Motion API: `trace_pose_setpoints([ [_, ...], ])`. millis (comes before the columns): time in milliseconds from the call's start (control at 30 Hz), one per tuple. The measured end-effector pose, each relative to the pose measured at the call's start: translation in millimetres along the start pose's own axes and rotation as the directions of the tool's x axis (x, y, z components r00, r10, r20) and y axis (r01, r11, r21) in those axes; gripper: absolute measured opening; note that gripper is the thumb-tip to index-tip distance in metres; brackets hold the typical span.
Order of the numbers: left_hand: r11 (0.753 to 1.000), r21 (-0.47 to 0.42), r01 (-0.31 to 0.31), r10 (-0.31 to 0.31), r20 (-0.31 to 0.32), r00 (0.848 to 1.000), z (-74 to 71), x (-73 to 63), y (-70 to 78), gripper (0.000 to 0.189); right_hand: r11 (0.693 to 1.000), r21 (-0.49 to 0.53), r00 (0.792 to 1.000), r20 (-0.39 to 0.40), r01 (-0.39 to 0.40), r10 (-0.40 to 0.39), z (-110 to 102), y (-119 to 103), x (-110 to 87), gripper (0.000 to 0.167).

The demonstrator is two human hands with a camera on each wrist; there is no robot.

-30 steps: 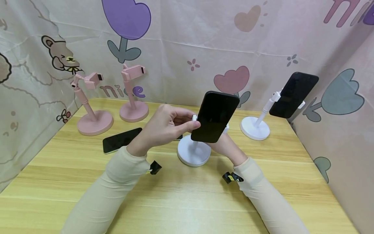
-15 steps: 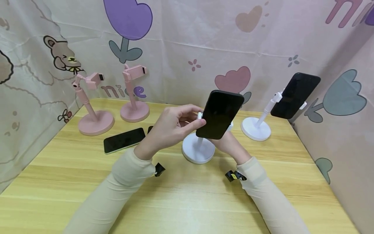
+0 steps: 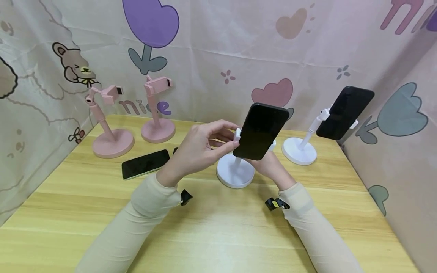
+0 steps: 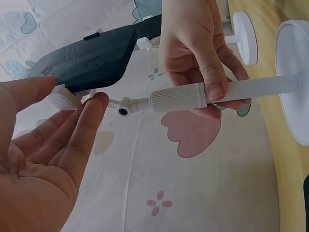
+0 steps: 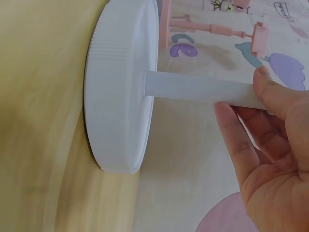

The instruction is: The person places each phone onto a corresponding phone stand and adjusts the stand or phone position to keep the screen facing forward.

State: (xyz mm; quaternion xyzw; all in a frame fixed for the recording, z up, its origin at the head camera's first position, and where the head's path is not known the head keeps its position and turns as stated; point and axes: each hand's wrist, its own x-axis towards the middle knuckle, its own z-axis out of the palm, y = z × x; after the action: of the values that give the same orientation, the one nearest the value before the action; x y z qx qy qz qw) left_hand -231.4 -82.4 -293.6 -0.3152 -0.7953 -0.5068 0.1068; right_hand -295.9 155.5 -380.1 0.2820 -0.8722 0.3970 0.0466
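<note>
I am gripping the ribbed pole of the white round-based plastic phone stand (image 3: 235, 172) with my right hand (image 3: 264, 167), while my left hand (image 3: 199, 148) is pinching its clamp, fingers (image 4: 89, 116) lightly curled, beside the black glossy smartphone (image 3: 261, 131). Standing mid-worktop (image 3: 205, 227); another dark phone (image 3: 145, 163) and two pink stands (image 3: 112, 142) are lying leftward, probably untouched.

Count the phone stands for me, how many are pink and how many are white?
Pink stands: 2, one at the far left and one beside it.
White stands: 2, one held in the hands and one at the right.
Total: 4 stands.
</note>
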Motion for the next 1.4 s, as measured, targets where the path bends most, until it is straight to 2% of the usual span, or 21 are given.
trace_pose_setpoints([
  [267, 0.999, 0.030, 0.015, -0.015, 0.019, 1.000, -4.2, -2.5, -2.1, 0.024, 1.000, 0.011, 0.997, -0.080, -0.013, 0.014, -0.1, 6.2, 2.0, 0.037],
  [467, 0.998, 0.064, 0.026, -0.030, 0.065, 0.997, -6.2, -7.1, -5.2, 0.025, 1.000, 0.018, 0.989, -0.144, -0.019, 0.021, -1.4, 12.8, 5.9, 0.039],
  [600, 0.995, 0.086, 0.051, -0.058, 0.083, 0.995, -7.3, -11.4, -8.2, 0.026, 0.999, 0.031, 0.989, -0.145, -0.010, 0.014, -2.7, 18.2, 10.7, 0.039],
  [733, 0.993, 0.108, 0.042, -0.053, 0.104, 0.993, -8.8, -13.6, -12.8, 0.027, 0.999, 0.035, 0.989, -0.149, -0.009, 0.014, -6.6, 22.8, 17.4, 0.032],
  [833, 0.992, 0.125, 0.031, -0.047, 0.126, 0.991, -10.5, -14.1, -14.4, 0.030, 0.999, 0.034, 0.991, -0.129, -0.013, 0.018, -11.3, 25.9, 22.8, 0.024],
  [1033, 0.987, 0.154, 0.032, -0.056, 0.152, 0.987, -13.3, -15.0, -15.5, 0.034, 0.998, 0.054, 0.996, -0.084, -0.037, 0.042, -19.4, 30.0, 32.0, 0.019],
  [1400, 0.981, 0.193, 0.004, -0.046, 0.216, 0.975, -9.8, -24.4, -30.8, 0.035, 0.987, 0.117, 0.992, -0.037, -0.114, 0.119, -38.1, -1.6, 37.1, 0.021],
])
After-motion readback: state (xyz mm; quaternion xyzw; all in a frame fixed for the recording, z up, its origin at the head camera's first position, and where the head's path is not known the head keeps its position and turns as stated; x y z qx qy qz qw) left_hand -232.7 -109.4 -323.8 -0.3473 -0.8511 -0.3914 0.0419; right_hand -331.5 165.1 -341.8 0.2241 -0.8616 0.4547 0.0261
